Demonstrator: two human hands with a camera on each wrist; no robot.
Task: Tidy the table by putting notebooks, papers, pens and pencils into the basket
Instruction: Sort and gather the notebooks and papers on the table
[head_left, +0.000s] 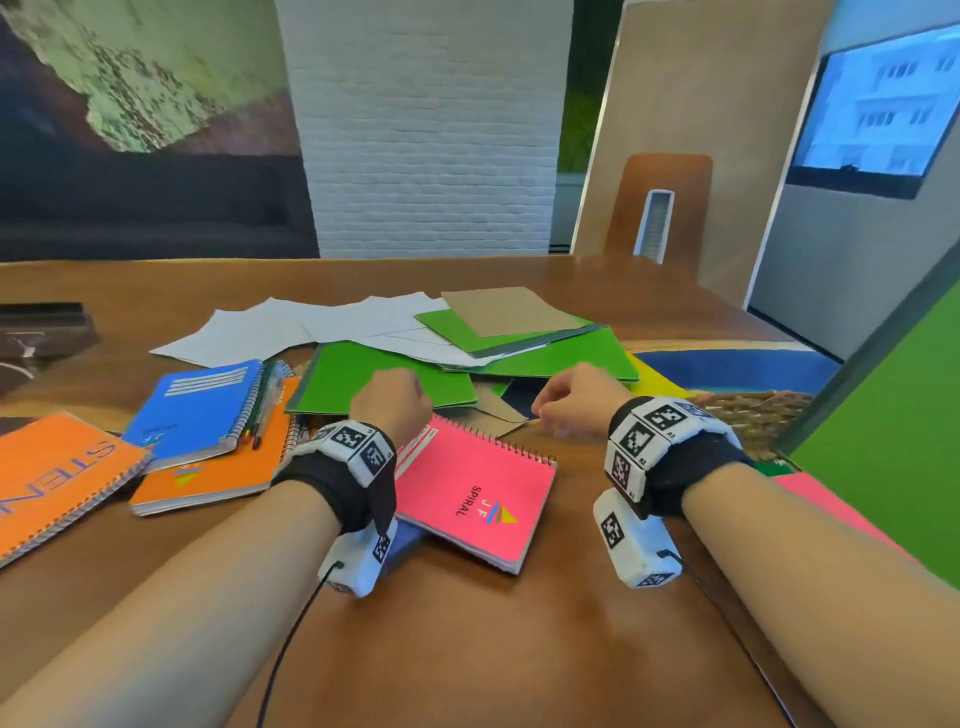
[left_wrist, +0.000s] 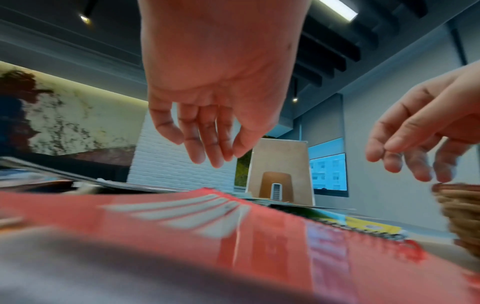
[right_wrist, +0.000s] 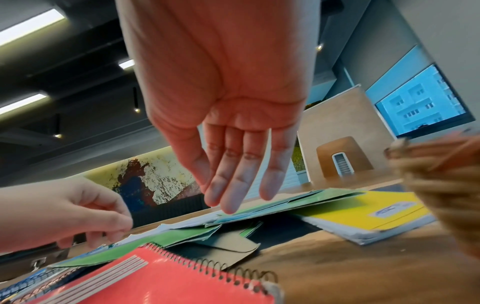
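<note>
Both my hands hover empty over the table. My left hand (head_left: 390, 399) hangs above the top edge of a pink spiral notebook (head_left: 478, 488), fingers loosely down (left_wrist: 207, 152). My right hand (head_left: 569, 402) is over a brown envelope (head_left: 498, 418), fingers nearly straight (right_wrist: 233, 197). Green folders (head_left: 384, 379), white papers (head_left: 260, 327) and a brown card (head_left: 509, 312) lie piled behind. A blue notebook (head_left: 197, 405) rests on an orange one (head_left: 218, 475), with pens (head_left: 262, 410) along its spiral. The wicker basket (head_left: 753, 410) stands right of my right wrist.
Another orange notebook (head_left: 52, 473) lies at the far left edge. A yellow notebook (head_left: 655, 382) sits by the basket. A dark object (head_left: 41, 332) is at the back left, a chair (head_left: 660, 208) beyond the table, and a green panel (head_left: 893, 467) on the right.
</note>
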